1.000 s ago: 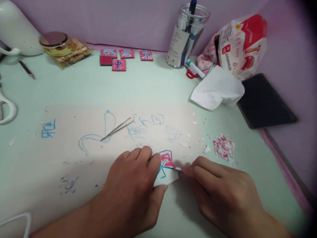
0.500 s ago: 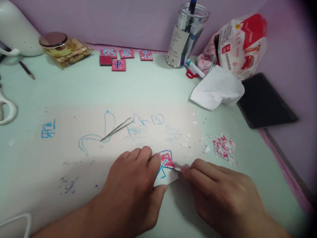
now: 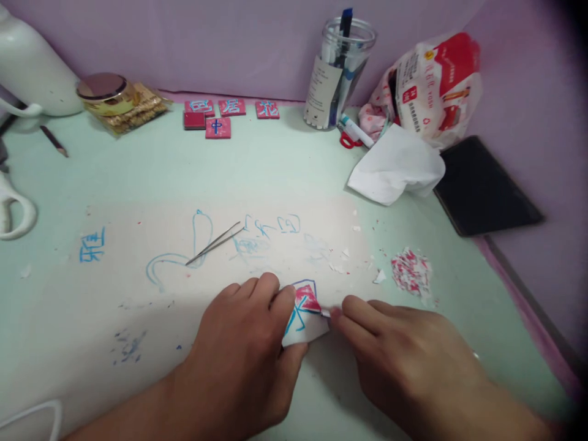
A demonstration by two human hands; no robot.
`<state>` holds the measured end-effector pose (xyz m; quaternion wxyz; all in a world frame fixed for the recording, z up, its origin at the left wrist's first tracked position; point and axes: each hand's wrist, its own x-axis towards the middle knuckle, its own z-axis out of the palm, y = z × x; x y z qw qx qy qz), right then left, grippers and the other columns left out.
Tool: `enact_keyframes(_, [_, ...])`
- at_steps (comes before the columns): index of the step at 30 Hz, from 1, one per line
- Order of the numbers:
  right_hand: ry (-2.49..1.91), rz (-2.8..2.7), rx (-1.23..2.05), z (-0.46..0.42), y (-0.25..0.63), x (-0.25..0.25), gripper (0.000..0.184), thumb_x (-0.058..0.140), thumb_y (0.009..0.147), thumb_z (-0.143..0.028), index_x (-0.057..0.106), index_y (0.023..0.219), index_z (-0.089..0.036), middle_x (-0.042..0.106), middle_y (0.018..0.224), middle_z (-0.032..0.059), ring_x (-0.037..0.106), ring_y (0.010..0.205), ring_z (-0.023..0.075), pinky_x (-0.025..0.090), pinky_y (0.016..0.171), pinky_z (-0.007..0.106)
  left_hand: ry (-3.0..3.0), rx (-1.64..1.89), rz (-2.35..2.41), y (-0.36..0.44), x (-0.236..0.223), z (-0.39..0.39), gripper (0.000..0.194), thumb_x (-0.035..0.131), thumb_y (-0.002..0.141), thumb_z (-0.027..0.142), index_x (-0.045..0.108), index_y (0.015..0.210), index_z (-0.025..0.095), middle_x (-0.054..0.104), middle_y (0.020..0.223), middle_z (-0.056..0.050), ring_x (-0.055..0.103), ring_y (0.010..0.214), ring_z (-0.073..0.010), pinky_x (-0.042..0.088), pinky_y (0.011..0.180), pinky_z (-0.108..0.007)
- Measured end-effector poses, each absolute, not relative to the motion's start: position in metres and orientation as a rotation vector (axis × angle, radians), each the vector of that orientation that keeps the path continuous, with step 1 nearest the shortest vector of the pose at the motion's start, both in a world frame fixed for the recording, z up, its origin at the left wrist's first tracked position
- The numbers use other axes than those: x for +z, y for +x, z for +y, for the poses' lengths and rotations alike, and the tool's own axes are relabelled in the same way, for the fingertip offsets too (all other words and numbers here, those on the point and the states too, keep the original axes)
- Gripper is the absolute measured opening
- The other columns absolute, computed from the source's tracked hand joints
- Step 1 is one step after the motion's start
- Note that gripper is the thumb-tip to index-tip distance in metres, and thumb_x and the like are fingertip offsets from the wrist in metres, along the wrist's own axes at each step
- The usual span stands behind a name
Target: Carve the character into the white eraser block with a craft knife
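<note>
My left hand [image 3: 250, 346] is closed around a small white carving block [image 3: 301, 334] with a red patch, blue strokes and a dark blue outline. Thumb and fingers press it down on the desk. Held low in my right hand [image 3: 399, 352] is a slim carving knife [image 3: 325, 313]; only its narrow front end shows, and its tip touches the right edge of the red patch. Beyond my left hand a pair of metal tweezers [image 3: 214, 244] lies on the marked pale area.
White scraps [image 3: 379, 276] and a heap of red-and-white shavings [image 3: 411, 271] lie right. Behind are a crumpled tissue [image 3: 390, 165], a black tablet-like slab [image 3: 487, 187], a jar of pens [image 3: 324, 92] and several red character tiles [image 3: 218, 128]. White-handled scissors [image 3: 22, 214] lie left.
The whole view has shifted slightly. Both hands keep their grips on the block and the knife, with the knife tip still at the red patch's edge.
</note>
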<state>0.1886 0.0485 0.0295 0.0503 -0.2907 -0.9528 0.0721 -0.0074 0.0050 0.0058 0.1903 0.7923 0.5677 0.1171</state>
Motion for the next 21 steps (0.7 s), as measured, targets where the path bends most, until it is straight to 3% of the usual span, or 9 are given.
enact_keyframes(21, [-0.72, -2.836, 0.234, 0.058, 0.2, 0.021, 0.031, 0.035, 0.079, 0.003, 0.057, 0.08, -0.018, 0.059, 0.067, -0.0014, 0.048, 0.052, 0.0141, 0.036, 0.048, 0.029, 2.226, 0.297, 1.563, -0.008, 0.008, 0.007, 0.02, 0.052, 0.078, 0.026, 0.055, 0.097, 0.019, 0.053, 0.085, -0.006, 0.051, 0.071, -0.0232, 0.048, 0.058, -0.041])
